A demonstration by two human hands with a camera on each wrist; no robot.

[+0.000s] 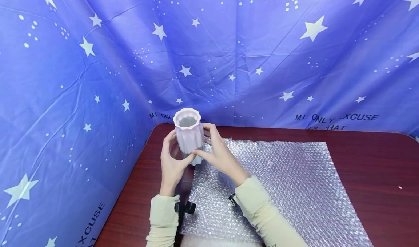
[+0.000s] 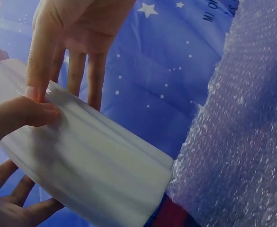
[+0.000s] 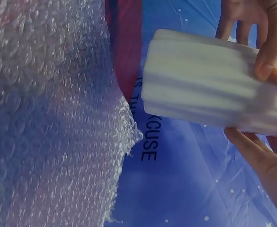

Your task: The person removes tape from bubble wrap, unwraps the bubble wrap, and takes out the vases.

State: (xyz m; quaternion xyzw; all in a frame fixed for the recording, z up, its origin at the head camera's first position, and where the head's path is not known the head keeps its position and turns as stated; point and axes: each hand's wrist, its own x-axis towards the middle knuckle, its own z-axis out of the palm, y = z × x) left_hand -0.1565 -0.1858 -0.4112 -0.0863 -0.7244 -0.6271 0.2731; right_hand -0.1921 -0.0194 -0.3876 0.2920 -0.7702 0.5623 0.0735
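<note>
A pale white-lilac fluted vase [image 1: 190, 138] with a scalloped rim stands upright between both hands, near the back left of the table. The left hand [image 1: 171, 165] holds it from the left, thumb across the front and fingers round the far side. From the right, the right hand [image 1: 220, 156] grips it the same way, and the two thumbs meet on the front. In the left wrist view the vase [image 2: 95, 151] shows its smooth ribbed side and base end. The right wrist view shows the base of the vase [image 3: 195, 75] apart from the bubble wrap.
A large sheet of bubble wrap [image 1: 278, 181] lies flat on the dark red wooden table [image 1: 376, 167], right of and below the vase. A blue star-printed cloth [image 1: 229, 58] hangs behind and on the left side. A small white speck [image 1: 400, 187] lies at the right.
</note>
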